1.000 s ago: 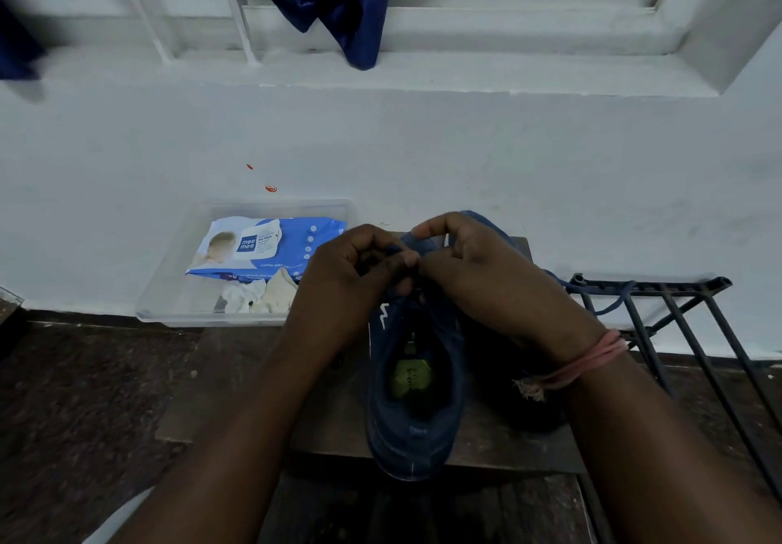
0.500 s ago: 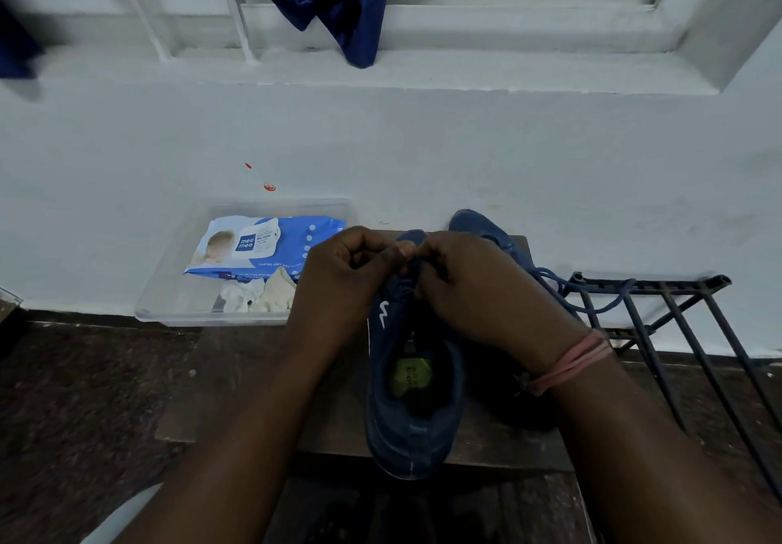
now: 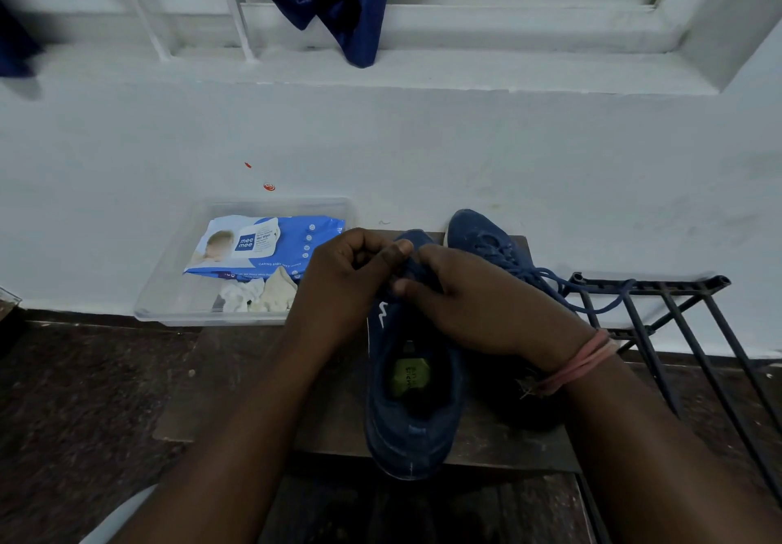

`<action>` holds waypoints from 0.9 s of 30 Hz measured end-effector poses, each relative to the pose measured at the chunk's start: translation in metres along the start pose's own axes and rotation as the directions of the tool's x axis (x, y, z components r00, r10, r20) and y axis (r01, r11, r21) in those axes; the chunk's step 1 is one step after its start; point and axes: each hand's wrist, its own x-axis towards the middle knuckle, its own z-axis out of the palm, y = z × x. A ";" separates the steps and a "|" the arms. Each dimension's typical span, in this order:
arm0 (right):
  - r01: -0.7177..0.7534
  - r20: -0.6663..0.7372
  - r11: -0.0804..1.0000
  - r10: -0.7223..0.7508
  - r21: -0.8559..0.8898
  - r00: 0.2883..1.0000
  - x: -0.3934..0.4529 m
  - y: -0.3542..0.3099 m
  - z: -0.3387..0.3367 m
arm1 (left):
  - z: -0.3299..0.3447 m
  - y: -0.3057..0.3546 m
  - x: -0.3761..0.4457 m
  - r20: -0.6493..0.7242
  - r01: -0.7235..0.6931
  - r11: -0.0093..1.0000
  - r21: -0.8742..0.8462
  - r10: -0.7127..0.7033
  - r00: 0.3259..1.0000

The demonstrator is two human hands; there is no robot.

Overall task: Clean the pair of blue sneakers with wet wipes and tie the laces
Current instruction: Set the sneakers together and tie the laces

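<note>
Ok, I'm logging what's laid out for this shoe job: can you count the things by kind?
Blue sneakers: 2, near sneaker and far sneaker
Wet wipes pack: 1
Clear tray: 1
Crumpled used wipes: a small heap, call it 1
Black rack: 1
Total: 6

Bare forearms, pink thread band [image 3: 579, 363] around the right wrist.

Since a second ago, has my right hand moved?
Yes. The right hand came down toward you: the far sneaker's toe, hidden behind it before, now shows above its knuckles.
</note>
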 end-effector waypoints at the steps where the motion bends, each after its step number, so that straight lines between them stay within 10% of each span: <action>1: 0.018 -0.027 1.000 -0.018 -0.007 0.999 0.000 0.000 0.000 | -0.002 0.000 0.000 0.008 0.008 1.000 0.001 -0.008 1.000; 7: 0.104 -0.287 0.983 -0.144 -0.148 0.947 0.002 0.012 -0.001 | -0.006 -0.003 0.001 0.096 0.070 0.995 0.066 -0.077 0.992; 14: 0.162 -0.275 0.974 -0.201 -0.157 0.940 0.001 0.009 -0.004 | -0.005 -0.004 0.001 0.185 0.149 0.988 -0.046 -0.138 0.973; 21: -0.054 0.006 0.898 0.063 -0.437 0.998 -0.021 0.003 -0.024 | -0.014 -0.011 0.005 0.053 0.220 0.965 0.146 -0.230 0.972; 27: -0.243 0.258 0.888 0.359 -0.390 0.897 -0.062 -0.011 -0.046 | -0.026 -0.025 0.015 -0.162 0.093 0.816 0.571 0.001 0.987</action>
